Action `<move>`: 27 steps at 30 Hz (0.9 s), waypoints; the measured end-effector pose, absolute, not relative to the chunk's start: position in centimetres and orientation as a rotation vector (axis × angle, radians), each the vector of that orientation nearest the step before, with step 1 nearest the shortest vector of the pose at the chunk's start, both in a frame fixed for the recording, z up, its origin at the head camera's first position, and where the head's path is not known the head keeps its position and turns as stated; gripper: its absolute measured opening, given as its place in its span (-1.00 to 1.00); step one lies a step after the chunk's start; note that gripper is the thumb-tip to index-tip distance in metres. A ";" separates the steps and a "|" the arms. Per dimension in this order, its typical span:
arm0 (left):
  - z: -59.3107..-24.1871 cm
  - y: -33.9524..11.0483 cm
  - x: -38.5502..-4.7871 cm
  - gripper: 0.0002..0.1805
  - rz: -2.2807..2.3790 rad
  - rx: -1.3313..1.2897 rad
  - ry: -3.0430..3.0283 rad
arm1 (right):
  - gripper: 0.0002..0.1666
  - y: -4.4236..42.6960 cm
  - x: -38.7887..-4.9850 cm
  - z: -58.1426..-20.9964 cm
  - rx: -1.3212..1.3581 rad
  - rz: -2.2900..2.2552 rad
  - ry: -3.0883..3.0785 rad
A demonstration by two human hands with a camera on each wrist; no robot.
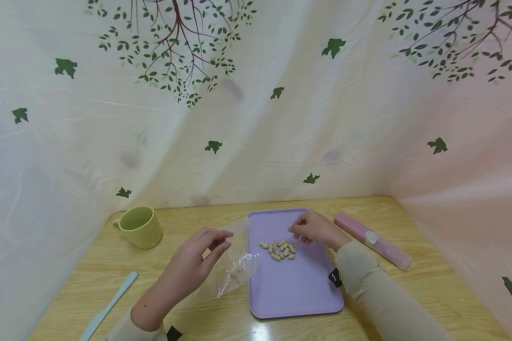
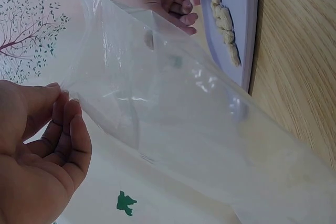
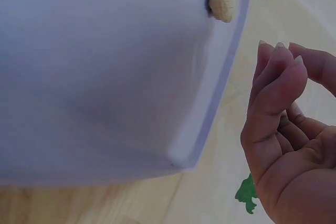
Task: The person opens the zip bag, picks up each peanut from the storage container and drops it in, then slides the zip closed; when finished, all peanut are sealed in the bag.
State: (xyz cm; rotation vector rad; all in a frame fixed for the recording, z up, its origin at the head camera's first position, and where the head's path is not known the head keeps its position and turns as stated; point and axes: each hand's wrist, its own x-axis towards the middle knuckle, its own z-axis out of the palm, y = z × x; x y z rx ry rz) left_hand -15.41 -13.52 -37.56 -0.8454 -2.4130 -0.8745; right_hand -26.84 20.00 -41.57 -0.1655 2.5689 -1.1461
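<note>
A clear plastic bag (image 2: 173, 103) hangs from my left hand (image 1: 195, 258), which pinches its edge between thumb and fingertips. In the head view the bag (image 1: 236, 265) reaches over the left edge of a lilac tray (image 1: 296, 293). Several peanuts in their shells (image 1: 277, 251) lie in a loose group on the tray. My right hand (image 1: 317, 229) is above the tray's upper right part, just beyond the peanuts. Its fingers (image 3: 278, 87) are bent, and nothing shows between them and the thumb. A small brownish spot shows through the bag in the left wrist view; I cannot tell what it is.
At the back left stands a yellow-green mug (image 1: 141, 229). A pale blue spatula-like knife (image 1: 111, 303) lies at the front left. To the tray's right is a pink and clear rolled package (image 1: 373, 239). A leaf-patterned curtain (image 1: 256, 118) hangs behind the wooden table (image 1: 196, 215).
</note>
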 end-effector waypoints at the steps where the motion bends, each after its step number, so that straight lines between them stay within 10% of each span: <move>1: -37.6 -13.5 -15.4 -0.76 -0.875 -0.845 -2.414 | -0.71 20.0 -26.9 -41.8 -0.166 -1.141 2.568; 27: -37.9 -13.5 -15.6 -0.76 -0.877 -0.859 -2.383 | -0.78 18.7 -26.4 -43.7 -0.227 -0.917 2.571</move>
